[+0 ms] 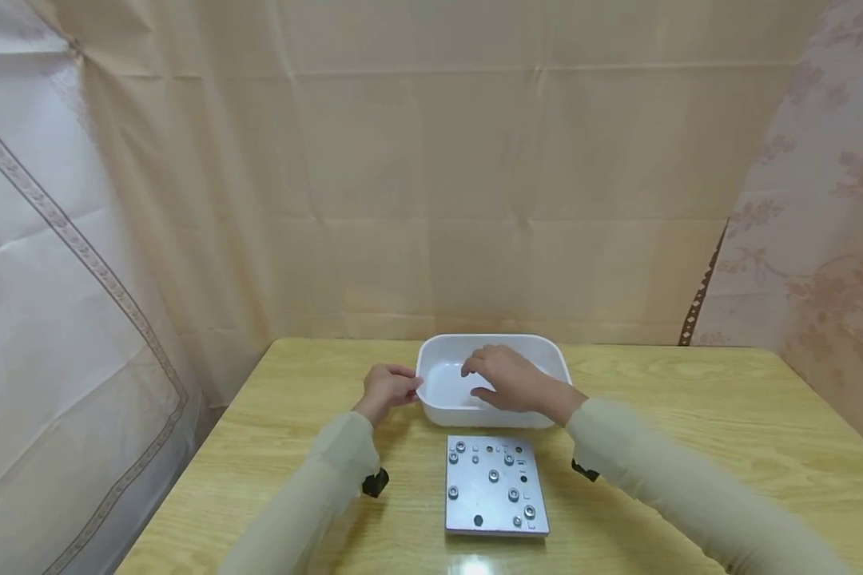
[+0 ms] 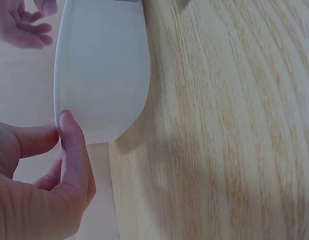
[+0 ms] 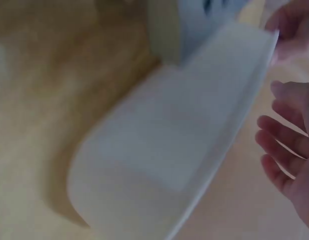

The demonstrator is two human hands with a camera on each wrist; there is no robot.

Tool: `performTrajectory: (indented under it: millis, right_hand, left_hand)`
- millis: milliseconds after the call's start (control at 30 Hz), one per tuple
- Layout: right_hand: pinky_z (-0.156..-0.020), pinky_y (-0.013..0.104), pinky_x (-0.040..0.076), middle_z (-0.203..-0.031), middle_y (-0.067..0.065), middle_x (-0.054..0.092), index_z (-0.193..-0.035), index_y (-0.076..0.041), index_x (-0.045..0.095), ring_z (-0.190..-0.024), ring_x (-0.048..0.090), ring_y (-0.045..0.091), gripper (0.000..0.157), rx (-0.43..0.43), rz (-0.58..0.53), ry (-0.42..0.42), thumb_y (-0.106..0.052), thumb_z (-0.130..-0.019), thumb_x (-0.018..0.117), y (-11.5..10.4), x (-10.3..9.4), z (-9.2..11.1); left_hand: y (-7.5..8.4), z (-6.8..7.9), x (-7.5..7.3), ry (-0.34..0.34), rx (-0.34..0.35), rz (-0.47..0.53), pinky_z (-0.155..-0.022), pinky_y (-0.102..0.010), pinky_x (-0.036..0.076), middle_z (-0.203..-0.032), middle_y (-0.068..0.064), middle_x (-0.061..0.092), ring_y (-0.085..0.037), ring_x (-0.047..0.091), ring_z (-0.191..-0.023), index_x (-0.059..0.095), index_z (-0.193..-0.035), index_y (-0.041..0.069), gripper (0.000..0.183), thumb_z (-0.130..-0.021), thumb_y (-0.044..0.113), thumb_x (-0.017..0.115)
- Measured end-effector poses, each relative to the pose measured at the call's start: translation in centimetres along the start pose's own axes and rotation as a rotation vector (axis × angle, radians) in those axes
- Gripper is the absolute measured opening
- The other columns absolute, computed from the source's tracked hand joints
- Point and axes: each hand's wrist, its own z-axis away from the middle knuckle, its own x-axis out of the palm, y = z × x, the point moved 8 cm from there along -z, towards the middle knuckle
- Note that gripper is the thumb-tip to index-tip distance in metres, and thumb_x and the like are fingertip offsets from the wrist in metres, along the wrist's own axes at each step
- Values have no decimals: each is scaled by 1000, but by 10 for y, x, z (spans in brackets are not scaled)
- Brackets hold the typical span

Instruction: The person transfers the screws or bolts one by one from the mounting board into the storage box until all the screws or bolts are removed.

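A white plastic tub [image 1: 446, 417] with rounded corners stands toward the back of the wooden table. My left hand [image 1: 388, 389] pinches its left rim, the thumb and fingers [image 2: 72, 132] on either side of the wall. Above the tub's inside hovers my right hand [image 1: 507, 379], its fingers loosely bent and apart, nothing between them. In the right wrist view those bent fingers [image 3: 284, 135] show beside the tub's rim. Just in front of the tub lies a silvery metal plate [image 1: 475, 511] with several socket-head bolts and some dark holes in it.
The wooden table [image 1: 676, 423] spreads to both sides of the tub and the plate. Behind its back edge hangs a beige curtain [image 1: 431, 200]. Paler cloths hang at the left and right.
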Motion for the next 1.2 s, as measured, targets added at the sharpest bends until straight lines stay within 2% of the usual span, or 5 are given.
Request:
performTrajectory:
  millis: [100, 267, 600, 833, 1200]
  right_hand:
    - [-86, 36, 55, -102, 3, 70, -107, -11, 67, -94, 63, 18, 26, -9, 10, 34, -20, -84, 74, -11, -1, 9]
    - [-87, 35, 55, -104, 1, 70, -109, -13, 67, -96, 63, 17, 27, -25, -2, 27, -21, -84, 74, -25, -1, 22]
    - [-82, 29, 55, -100, -3, 68, -104, -14, 67, -93, 62, 12, 26, -130, 16, 87, -22, -81, 77, -48, 0, 42]
    - [-82, 25, 54, -98, -5, 67, -104, -16, 67, -92, 60, 10, 23, -176, 31, 75, -23, -83, 74, -57, 3, 49]
    - [-87, 25, 53, -99, -6, 66, -104, -17, 67, -95, 59, 8, 22, -187, 36, -21, -23, -84, 72, -67, 20, 54]
  left_hand:
    - [2, -1, 0, -4, -4, 0, -66, -28, 63, -77, -10, 63, -10, 59, -56, 64, -103, -12, 23, -83, -3, 70]
    - [2, -1, -1, -14, -11, -11, -65, -27, 62, -79, -11, 64, -11, 60, -57, 64, -104, -11, 24, -83, -1, 70]
    - [1, -1, -1, -20, -31, -21, -68, -27, 63, -87, -15, 66, -12, 61, -60, 64, -106, -9, 25, -84, 2, 71]
    - [2, -2, 0, -25, -19, -8, -69, -28, 63, -86, -14, 65, -12, 62, -60, 64, -106, -10, 25, -85, 1, 70]
    - [0, -2, -1, -29, -18, 10, -69, -29, 63, -79, -11, 63, -11, 61, -58, 63, -106, -12, 25, -84, -1, 69]
